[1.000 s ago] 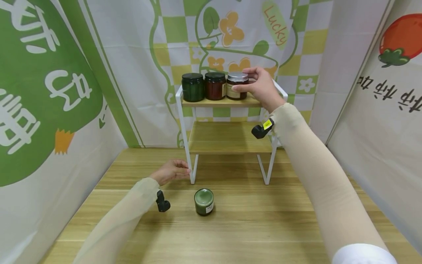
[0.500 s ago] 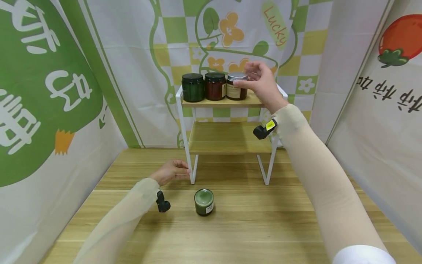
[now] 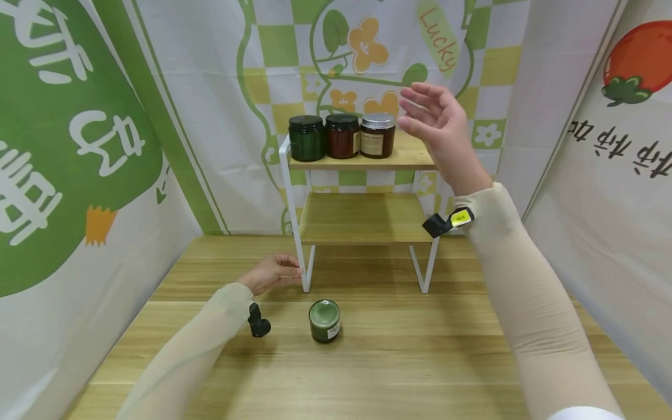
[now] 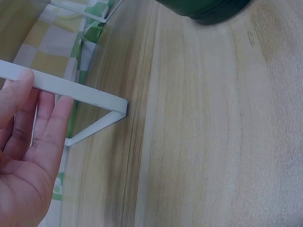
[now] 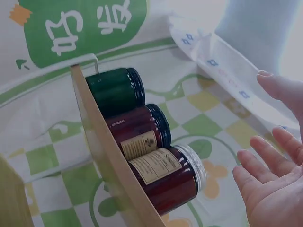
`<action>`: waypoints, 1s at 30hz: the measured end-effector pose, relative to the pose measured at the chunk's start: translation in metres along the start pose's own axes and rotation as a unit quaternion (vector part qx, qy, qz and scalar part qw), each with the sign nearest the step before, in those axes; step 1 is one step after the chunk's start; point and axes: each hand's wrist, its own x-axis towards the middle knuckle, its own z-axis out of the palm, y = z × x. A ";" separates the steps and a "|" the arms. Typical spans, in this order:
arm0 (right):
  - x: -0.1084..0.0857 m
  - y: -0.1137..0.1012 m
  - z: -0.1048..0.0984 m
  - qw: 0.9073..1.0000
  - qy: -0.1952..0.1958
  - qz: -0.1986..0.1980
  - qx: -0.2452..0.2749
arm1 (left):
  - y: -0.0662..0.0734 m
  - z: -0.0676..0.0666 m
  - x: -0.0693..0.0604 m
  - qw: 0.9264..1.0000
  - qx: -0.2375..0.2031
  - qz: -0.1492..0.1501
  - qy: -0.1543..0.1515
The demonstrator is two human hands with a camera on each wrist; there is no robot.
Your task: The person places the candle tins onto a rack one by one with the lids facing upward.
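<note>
My right hand (image 3: 440,131) hovers above the right end of a two-tier shelf rack (image 3: 367,217), fingers apart and holding nothing. Just left of it, a brown jar with a silver lid (image 3: 377,136) stands on the top tier. Beside that jar are a brown jar with a black lid (image 3: 342,136) and a green jar with a black lid (image 3: 307,139). My left hand (image 3: 273,273) pinches the rack's white front left leg (image 4: 75,91) between thumb and fingers, low down. A green glass jar (image 3: 325,322) stands on the table in front of the rack.
The rack stands on a wooden table (image 3: 399,361) near the back. Printed cloth walls (image 3: 199,116) enclose the back and both sides. A black wrist camera (image 3: 446,222) sits below my right wrist.
My right hand has let go of the silver-lidded jar and moved up and right, its fingers spreading. The jar stays on the top tier. My left hand has not moved.
</note>
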 end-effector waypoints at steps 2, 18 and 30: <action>-0.011 0.000 0.002 1.000 -0.014 -0.007 -0.002 | 0.000 -0.001 0.000 1.000 -0.001 0.001 -0.001; -0.097 0.067 0.019 0.985 -0.164 0.017 -0.057 | -0.003 0.000 0.002 1.000 -0.011 0.001 0.005; -0.158 0.148 0.020 0.949 -0.239 0.159 -0.132 | -0.002 0.001 0.002 1.000 -0.001 -0.003 0.014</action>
